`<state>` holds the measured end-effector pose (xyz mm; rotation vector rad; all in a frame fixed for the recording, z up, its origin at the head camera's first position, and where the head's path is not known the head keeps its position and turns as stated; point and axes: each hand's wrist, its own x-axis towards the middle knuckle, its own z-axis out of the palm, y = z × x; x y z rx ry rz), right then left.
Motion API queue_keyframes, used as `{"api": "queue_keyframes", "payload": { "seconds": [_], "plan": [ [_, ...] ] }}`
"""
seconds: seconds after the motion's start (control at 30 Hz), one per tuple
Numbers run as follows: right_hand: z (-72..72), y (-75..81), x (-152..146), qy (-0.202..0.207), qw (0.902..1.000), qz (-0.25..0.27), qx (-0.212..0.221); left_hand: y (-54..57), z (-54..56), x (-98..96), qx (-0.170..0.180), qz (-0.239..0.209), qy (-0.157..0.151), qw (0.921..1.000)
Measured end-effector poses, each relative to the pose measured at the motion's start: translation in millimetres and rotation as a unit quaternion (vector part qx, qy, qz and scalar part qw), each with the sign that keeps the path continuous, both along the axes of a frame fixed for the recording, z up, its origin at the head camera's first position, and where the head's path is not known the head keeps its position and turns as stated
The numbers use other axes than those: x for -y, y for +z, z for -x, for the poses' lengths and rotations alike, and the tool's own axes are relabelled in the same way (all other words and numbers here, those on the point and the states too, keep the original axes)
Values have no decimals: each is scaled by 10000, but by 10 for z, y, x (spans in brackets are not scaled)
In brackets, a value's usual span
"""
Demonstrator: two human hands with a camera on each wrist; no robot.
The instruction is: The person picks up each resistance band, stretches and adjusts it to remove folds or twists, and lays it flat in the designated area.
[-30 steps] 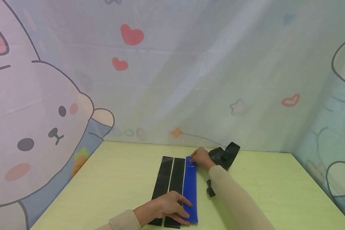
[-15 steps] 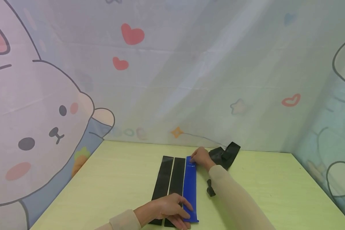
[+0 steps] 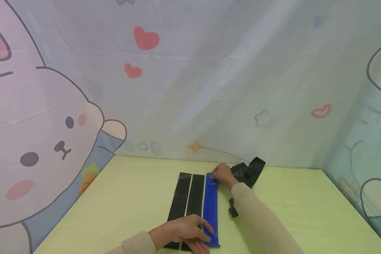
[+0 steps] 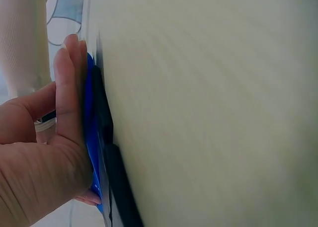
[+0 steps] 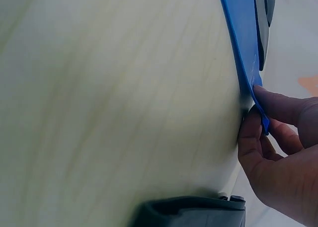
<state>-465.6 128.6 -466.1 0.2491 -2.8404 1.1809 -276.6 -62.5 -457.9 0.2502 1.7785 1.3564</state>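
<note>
Printed cloth (image 3: 209, 88) decorated with hearts and a large rabbit stands behind a pale yellow-green table (image 3: 139, 197), meeting its far edge. About midway between the table's left and right edges lies a blue strip (image 3: 211, 204), its long axis running from just short of the far edge towards the person. That lengthwise lie matters most: the two hands work at opposite ends of it. The right hand (image 3: 223, 173) has the far end, pinching it between thumb and fingers; the right wrist view shows the end lifted and bent there. The left hand (image 3: 190, 227) reaches across from the left side, fingers extended and touching the strip's near end, not wrapped round it. Two black strips (image 3: 179, 194) lie alongside on the left, nearly parallel, partly beneath the left hand and forearm. Right of the blue strip, a folded black bundle (image 3: 258, 165) sits by the far edge, past the right wrist, and a small black piece (image 3: 232, 208) lies beside the right sleeve (image 3: 260, 215).
</note>
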Motion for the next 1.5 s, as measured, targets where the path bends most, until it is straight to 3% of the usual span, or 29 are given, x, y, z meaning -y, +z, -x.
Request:
{"api": "queue_keyframes", "payload": {
  "seconds": [0.83, 1.13, 1.5],
  "plan": [
    [-7, -27, -16, -9, 10000, -12, -35, 33, -24, -13, -179, 384, -177, 9989],
    [-10, -6, -2, 28, 9998, -102, -149, 12, -4, -9, -157, 313, -276, 9990],
    [45, -17, 13, 120, 9999, -75, 64, 29, -7, 11, -156, 152, -353, 9991]
  ]
}}
